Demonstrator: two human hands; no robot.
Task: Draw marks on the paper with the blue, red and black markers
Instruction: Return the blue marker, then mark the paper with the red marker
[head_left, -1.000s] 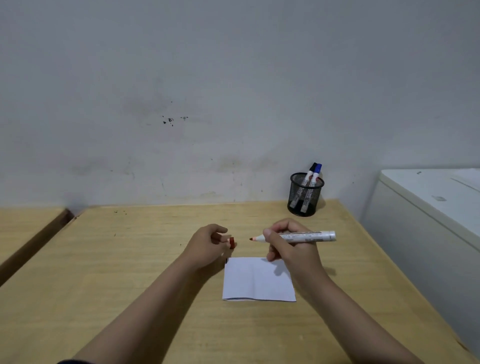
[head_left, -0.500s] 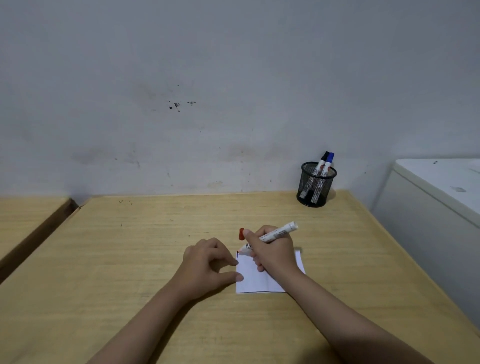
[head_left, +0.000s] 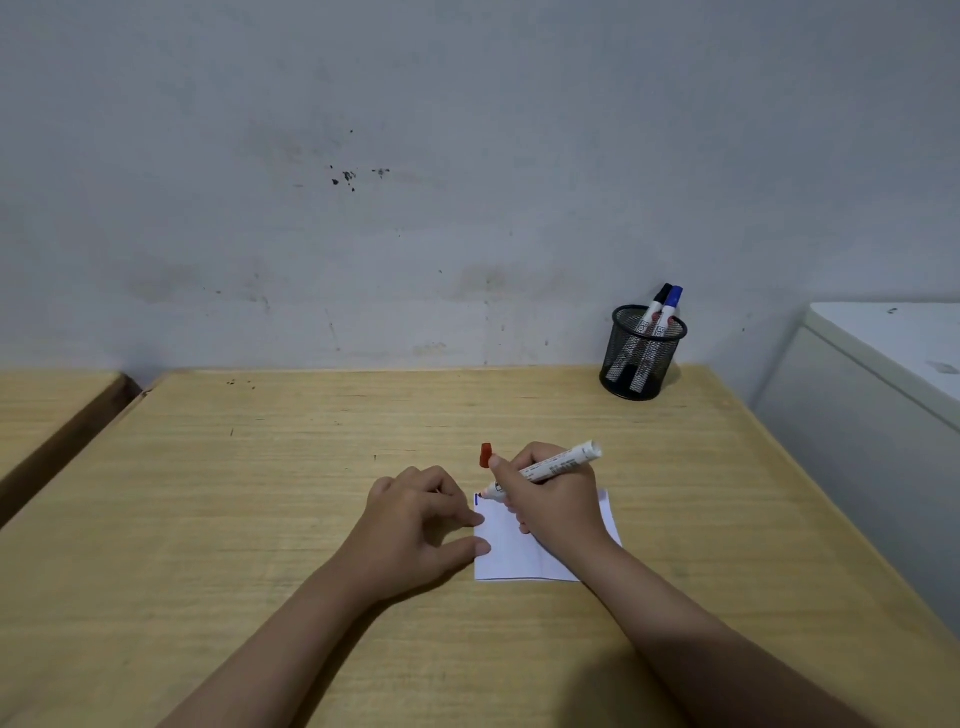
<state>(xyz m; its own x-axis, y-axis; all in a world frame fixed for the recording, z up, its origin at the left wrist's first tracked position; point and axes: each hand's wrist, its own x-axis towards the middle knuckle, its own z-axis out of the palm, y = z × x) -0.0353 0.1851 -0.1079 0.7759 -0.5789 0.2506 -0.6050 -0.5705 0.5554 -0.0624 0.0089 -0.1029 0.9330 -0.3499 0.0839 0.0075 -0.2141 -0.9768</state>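
Observation:
A small white paper (head_left: 511, 556) lies on the wooden desk (head_left: 260, 493). My right hand (head_left: 553, 501) grips the uncapped red marker (head_left: 558, 463), its tip down at the paper's top left corner beside a short blue mark (head_left: 476, 499). The red cap (head_left: 485, 455) stands on the desk just behind the paper. My left hand (head_left: 421, 519) rests on the desk with fingertips pressing the paper's left edge. The blue marker (head_left: 670, 306) and black marker (head_left: 655, 306) stand capped in a black mesh cup (head_left: 641, 353) at the far right.
A white cabinet (head_left: 883, 415) stands right of the desk. Another wooden surface (head_left: 47, 410) sits at the left across a gap. A grey wall (head_left: 467, 182) runs behind the desk.
My left hand set the red cap on the desk and came down to hold the paper's edge. My right hand lowered the red marker's tip to the paper's top left corner.

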